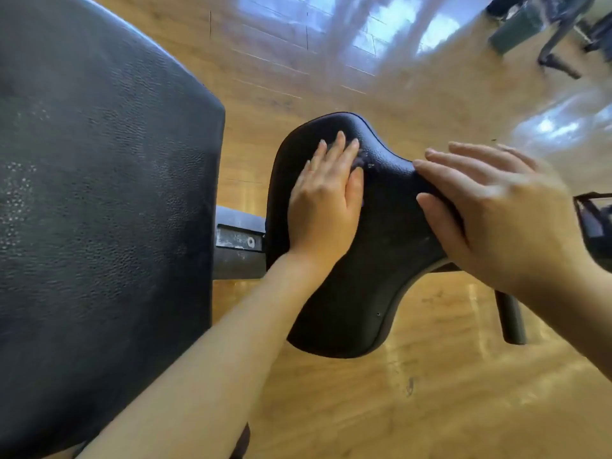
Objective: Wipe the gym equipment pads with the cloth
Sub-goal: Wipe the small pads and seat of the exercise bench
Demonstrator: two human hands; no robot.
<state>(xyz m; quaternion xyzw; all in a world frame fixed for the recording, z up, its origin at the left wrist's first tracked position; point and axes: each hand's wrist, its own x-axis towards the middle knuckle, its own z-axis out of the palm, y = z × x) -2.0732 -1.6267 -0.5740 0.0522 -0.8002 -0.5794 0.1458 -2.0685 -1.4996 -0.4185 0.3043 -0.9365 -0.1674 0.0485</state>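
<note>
Black vinyl seat pad (361, 276) takes the flat left hand (326, 200), pressing a mostly hidden dark cloth (360, 160) beneath its fingers. The right hand (490, 210), fingers straight, steadies the pad's narrow end. Long overlapping strokes would likely clean best.

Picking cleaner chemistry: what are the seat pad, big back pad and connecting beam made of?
Seat pad: black pebbled vinyl or faux leather, apparently, with a soft sheen. Back pad: same grained black covering, looks dusty with pale specks. Beam: likely painted metal, scuffed grey, bolt visible.
</note>
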